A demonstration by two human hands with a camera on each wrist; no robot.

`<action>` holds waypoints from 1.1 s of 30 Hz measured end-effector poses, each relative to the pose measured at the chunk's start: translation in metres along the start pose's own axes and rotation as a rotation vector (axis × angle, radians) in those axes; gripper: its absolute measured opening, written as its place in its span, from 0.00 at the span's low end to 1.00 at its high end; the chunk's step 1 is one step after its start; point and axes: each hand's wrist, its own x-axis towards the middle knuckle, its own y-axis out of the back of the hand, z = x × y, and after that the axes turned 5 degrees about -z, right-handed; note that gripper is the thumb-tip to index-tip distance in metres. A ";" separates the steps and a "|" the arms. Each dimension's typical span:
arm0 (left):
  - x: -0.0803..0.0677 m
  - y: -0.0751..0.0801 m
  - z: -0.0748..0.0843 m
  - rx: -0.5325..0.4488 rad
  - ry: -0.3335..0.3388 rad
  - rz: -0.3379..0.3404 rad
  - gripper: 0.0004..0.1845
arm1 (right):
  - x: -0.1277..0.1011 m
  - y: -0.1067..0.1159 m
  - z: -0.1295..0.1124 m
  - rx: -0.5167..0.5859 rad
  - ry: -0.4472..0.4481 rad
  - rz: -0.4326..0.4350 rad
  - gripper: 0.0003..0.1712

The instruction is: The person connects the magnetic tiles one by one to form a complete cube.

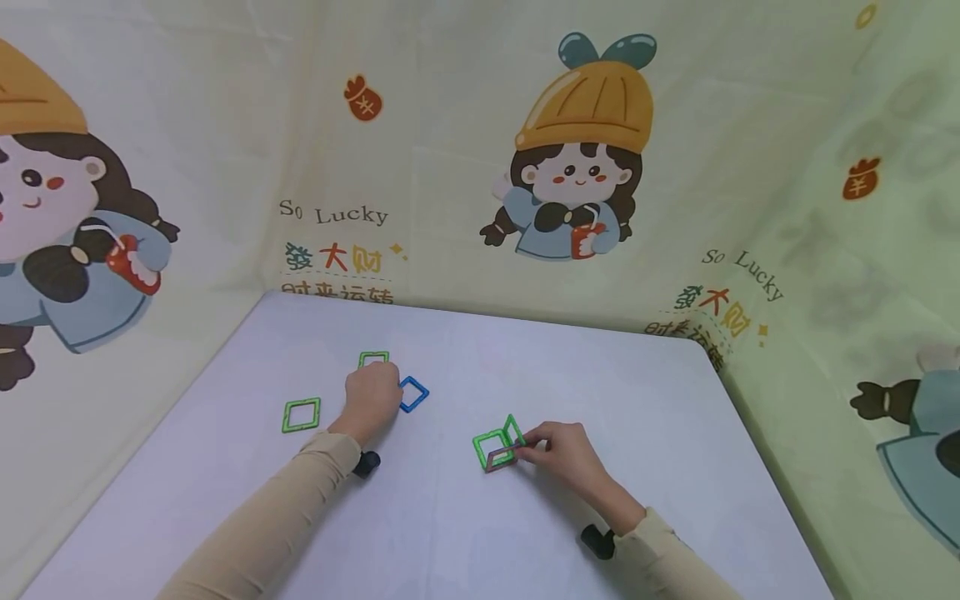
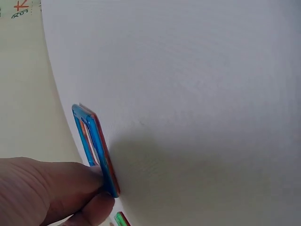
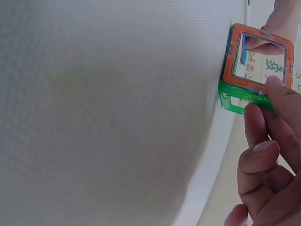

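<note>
Left hand [image 1: 372, 396] curled over a blue square plastic frame tile [image 1: 413, 393], fingertips [image 2: 96, 207] pinching its near edge; tile raised on edge against the white bench [image 1: 600, 392], as seen in the left wrist view. Just beyond the knuckles, lay a green square plastic frame tile [image 1: 372, 358], partly hidden by the hand. Off to the outer side of the left hand, apart from it, lay flat another green square frame tile [image 1: 302, 415].

Right hand [image 1: 564, 454] closed on a small joined cluster of frame tiles [image 1: 498, 446]: fingers [image 3: 277, 101] and thumb clamped on an orange square frame tile [image 3: 258, 59] with a green frame tile [image 3: 240, 99] attached along one edge. Cluster sat on the bench right at the right fingertips, between the two hands, one green piece standing upright. Hands well apart from each other. Behind the bench hung a pale cartoon-printed cloth backdrop [image 1: 675, 167].
</note>
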 end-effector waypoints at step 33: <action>0.004 0.014 0.043 -0.143 -0.088 0.033 0.06 | 0.003 0.001 -0.003 -0.040 0.012 0.009 0.06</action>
